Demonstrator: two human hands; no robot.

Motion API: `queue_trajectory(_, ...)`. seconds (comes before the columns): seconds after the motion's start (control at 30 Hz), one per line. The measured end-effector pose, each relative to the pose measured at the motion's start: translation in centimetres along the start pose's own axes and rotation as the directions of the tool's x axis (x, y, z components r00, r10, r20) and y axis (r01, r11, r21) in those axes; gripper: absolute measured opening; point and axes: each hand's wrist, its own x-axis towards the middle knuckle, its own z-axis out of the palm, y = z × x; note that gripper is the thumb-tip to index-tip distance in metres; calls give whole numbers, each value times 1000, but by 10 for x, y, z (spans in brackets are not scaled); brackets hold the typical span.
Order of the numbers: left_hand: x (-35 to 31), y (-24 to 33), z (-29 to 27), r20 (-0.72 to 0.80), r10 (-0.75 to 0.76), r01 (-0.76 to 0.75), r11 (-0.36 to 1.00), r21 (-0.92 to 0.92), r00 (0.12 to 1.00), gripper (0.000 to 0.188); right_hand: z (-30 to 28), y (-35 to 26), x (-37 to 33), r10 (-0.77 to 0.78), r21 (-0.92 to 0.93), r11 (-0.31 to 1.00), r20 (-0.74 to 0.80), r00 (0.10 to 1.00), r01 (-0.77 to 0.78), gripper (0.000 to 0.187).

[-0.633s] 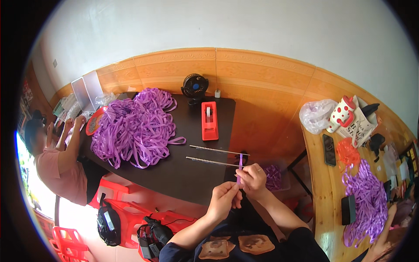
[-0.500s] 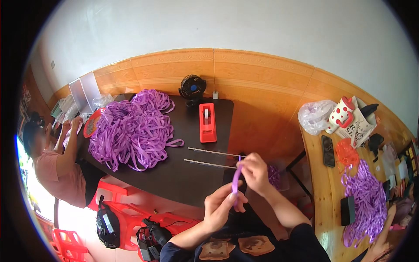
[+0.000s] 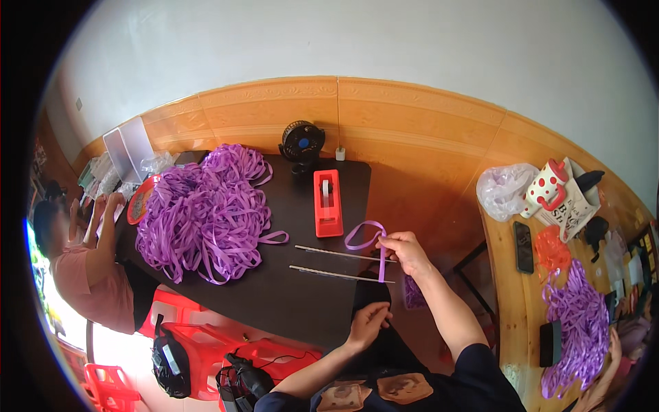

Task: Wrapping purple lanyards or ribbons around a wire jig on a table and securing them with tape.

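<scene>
Two thin metal rods (image 3: 329,274) jut side by side over the right end of the dark table. A purple ribbon (image 3: 382,264) runs across both near their right ends, and its loose part curls in a loop to the left. My right hand (image 3: 406,254) pinches this ribbon between thumb and fingers beside the upper rod. Lower down, near my lap, my left hand (image 3: 371,325) is curled closed; whether it holds anything is hidden. A large heap of purple ribbon loops (image 3: 206,213) lies on the left of the table.
A red tape dispenser (image 3: 328,204) and a black fan (image 3: 302,143) stand on the dark table (image 3: 295,302). At left sits a co-worker (image 3: 93,275). Red plastic chairs (image 3: 202,343) are below. On the right, a wooden table (image 3: 508,309) bears a phone (image 3: 524,247) and more purple ribbon (image 3: 576,329).
My left hand has let go of the purple ribbon and moved down. My right hand has moved slightly up and right, and the ribbon now loops to the left of it.
</scene>
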Motion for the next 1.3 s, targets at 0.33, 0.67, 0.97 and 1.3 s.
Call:
queue_trajectory(0.33, 79, 23, 11, -351, 633, -484, 764, 427, 690, 32, -12, 70, 4, 209, 108, 971, 38, 977, -212, 16)
queue_trajectory(0.67, 54, 4, 12, -242, 200, -249, 949, -194, 949, 17, -9, 124, -73, 422, 271, 855, 131, 897, -442, 17)
queue_trajectory(0.97, -20, -4, 0, -167, -78, 29, 961, -276, 983, 21, -7, 113, -131, -179, -66, 983, -176, 968, 170, 14)
queue_trajectory(1.3, -49, -1, -6, -35, -198, 179, 937, -299, 980, 21, 31, 92, -135, -42, 216, 976, 94, 995, 21, 6)
